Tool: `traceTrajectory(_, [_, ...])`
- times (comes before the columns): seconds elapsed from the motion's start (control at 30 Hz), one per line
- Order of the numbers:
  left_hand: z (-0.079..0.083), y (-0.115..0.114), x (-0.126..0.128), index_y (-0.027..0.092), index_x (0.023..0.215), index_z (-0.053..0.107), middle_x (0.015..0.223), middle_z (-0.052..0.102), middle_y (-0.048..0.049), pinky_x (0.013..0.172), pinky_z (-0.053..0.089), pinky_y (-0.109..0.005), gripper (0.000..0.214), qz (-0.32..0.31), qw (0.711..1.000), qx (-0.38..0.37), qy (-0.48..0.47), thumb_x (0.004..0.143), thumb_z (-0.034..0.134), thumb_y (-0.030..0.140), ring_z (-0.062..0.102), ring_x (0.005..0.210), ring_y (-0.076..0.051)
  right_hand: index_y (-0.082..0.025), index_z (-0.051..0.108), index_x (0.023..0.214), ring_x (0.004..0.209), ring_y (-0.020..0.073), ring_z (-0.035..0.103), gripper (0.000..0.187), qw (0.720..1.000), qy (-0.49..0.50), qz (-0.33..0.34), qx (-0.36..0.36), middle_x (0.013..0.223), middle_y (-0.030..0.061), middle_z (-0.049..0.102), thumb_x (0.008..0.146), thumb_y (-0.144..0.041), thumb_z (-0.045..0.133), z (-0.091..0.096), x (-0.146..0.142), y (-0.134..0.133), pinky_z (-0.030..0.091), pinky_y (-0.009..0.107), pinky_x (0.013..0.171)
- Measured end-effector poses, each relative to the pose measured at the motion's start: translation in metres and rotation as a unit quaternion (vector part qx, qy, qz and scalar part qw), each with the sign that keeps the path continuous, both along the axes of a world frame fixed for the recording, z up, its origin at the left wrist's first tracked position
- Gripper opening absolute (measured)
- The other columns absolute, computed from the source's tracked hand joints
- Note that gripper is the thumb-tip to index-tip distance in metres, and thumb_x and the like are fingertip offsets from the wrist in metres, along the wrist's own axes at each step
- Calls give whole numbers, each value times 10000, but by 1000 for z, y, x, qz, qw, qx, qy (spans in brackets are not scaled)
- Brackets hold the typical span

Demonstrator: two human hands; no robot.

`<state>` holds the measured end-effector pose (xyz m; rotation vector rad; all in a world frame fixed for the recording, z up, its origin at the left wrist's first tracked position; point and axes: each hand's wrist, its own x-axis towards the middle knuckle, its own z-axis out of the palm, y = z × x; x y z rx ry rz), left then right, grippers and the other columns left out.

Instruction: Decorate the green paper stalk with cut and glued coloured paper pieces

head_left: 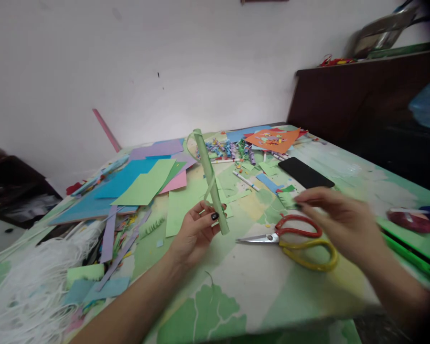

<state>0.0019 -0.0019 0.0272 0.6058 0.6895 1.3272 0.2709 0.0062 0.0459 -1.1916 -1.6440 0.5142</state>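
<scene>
While left fingers (205, 221) pinch a green tube (206, 165), right fingers (318, 193) (blurred) pinch fringed paper (286, 199).

Green-patterned cloth-covered table (252, 286), red-and-yellow-handled scissors (273, 238), black phone (306, 173), overlapping coloured paper sheets (145, 184), tangled white string (39, 282)

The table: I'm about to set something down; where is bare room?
Barest is the strip of tablecloth between the scissors and the near edge. Another patch looks free right of the black slab. Crowded: the left side, with white cord and paper sheets, and the back, with curled paper bits.
</scene>
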Motion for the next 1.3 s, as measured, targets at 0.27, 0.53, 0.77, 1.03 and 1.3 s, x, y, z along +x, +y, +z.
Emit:
traceTrajectory(0.27, [1,0,-2,154,701,559,775,704,-10,656,512,-225,196,-29,999,32,23,644,745,129,665,726,-137,-154,646,782,670,117,585,199,859,258,364,-253,712,18,637,699,-306,744,-6,-107,37,470,255,646])
traceTrajectory(0.53, [-5,-1,3,170,719,536,754,695,-10,694,517,-292,217,-45,996,41,58,653,741,153,678,737,-181,-161,665,779,651,91,559,181,820,327,366,-295,708,-2,631,678,-261,776,-24,-103,31,445,218,619])
traceTrajectory(0.77, [-11,-2,5,170,733,546,804,715,-25,706,517,-300,188,-41,995,58,70,677,722,133,673,735,-169,-160,664,791,644,81,568,151,810,337,372,-304,721,-11,626,704,-238,758,-28,-100,30,455,210,618])
traceTrajectory(1.03, [-13,0,3,168,720,537,762,716,-11,656,511,-259,235,-35,992,68,98,642,754,125,676,702,-153,-165,658,785,659,89,576,169,805,328,385,-310,730,-2,652,696,-262,764,-33,-97,32,453,228,637])
traceTrajectory(1.3, [-14,-1,4,173,729,541,795,723,-11,649,512,-272,235,-24,991,77,107,645,754,119,690,722,-177,-170,655,769,657,89,582,160,811,318,380,-310,734,-5,654,689,-254,765,-31,-96,31,457,220,626])
